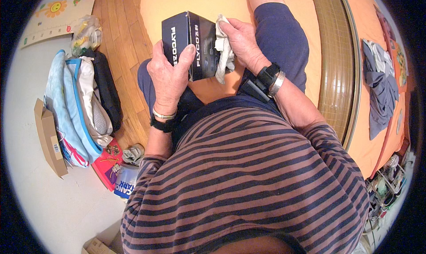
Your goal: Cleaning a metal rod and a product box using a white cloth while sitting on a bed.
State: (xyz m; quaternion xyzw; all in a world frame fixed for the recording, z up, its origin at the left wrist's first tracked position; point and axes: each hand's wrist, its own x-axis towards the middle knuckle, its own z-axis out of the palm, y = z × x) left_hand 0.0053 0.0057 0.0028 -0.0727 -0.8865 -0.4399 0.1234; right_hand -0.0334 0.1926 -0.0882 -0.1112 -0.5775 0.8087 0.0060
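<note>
A dark blue cardboard box (202,50) with pale lettering is held upright over my lap. My left hand (169,74) grips its left side, thumb across the front face and fingers round behind. On the box's right side lies a crumpled white cloth (225,54). My right hand (242,41) pinches that cloth between thumb and fingers, close against the box. Part of the cloth hangs down below the hand. The far side of the box is hidden.
Yellow-orange bedding (295,5) lies around my legs, with a bamboo mat (330,54) to the right. Beyond it is a grey garment (381,90). Folded blue cloth (73,103), a black bag (106,90) and an open cardboard box (49,138) stand at the left by the wooden floor (128,67).
</note>
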